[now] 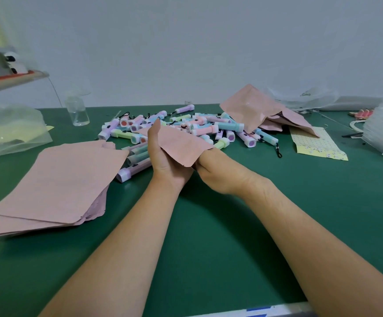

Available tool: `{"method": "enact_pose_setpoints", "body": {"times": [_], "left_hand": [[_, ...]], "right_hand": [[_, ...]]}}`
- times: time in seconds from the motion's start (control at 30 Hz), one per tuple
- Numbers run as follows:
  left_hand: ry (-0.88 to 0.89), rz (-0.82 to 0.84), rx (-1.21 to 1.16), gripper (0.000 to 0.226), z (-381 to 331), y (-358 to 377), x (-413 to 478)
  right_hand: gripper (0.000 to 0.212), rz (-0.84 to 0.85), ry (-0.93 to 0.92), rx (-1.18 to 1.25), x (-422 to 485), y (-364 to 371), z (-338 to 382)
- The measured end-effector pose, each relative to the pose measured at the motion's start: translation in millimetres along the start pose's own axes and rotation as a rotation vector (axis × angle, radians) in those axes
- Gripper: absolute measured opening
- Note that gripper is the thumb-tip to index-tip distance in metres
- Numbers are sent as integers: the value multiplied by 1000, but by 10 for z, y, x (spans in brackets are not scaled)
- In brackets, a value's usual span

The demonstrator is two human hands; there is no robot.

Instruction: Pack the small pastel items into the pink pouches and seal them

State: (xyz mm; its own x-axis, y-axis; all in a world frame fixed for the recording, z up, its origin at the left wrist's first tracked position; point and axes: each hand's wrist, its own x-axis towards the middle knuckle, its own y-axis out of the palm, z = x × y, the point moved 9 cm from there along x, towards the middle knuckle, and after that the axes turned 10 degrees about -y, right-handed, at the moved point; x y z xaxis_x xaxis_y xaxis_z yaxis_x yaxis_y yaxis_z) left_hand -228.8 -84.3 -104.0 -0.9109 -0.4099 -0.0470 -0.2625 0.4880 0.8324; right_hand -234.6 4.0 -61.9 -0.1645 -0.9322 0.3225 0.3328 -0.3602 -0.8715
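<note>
Both hands meet at the middle of the frame on one flat, matte pink pouch (181,143). The left hand (166,161) has its grip closed on the pouch's near left edge, thumb upright along it and palm beneath. The right hand (218,172) reaches under the pouch's near right corner, its fingers hidden by the pouch, so how its grip stands cannot be told. The pouch is held tilted just above the green tabletop (208,236); it looks thin, smooth and slightly curved, with rounded corners.

Just behind it lies a heap of small pastel torch-shaped items (208,126) in lilac, blue, pink and green, each with a white cap and some with black cords. At the left of the frame rests a stack of flat pink pouches (55,186), and at the upper right a looser pile of pink pouches (261,110) beside a yellow dotted pouch (316,143). A clear plastic bottle (78,110) stands at the upper left.
</note>
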Motion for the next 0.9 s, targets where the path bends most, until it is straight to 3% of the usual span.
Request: {"method": "enact_pose_setpoints", "body": {"times": [0.07,0.27,0.5,0.6,0.7,0.77,0.9], "left_hand": [[5,3,14,44,-12,24,-20],[-72,48,27,46,76,132,-34],[-55,92,83,37,79,157,-57],[-105,167,123,45,154,206,-74],[-83,191,155,41,159,259,-60],[-74,107,173,36,150,198,-38],[-97,50,180,35,175,135,-26]], "right_hand": [[38,20,15,-50,3,21,-32],[58,-102,27,-28,-5,-124,-50],[42,-219,111,-126,-64,-157,-32],[36,-301,189,-106,-96,-208,-93],[46,-223,166,-104,-95,-112,-115],[51,-139,119,-29,-85,-26,-112],[48,-115,46,107,-66,13,-147]]}}
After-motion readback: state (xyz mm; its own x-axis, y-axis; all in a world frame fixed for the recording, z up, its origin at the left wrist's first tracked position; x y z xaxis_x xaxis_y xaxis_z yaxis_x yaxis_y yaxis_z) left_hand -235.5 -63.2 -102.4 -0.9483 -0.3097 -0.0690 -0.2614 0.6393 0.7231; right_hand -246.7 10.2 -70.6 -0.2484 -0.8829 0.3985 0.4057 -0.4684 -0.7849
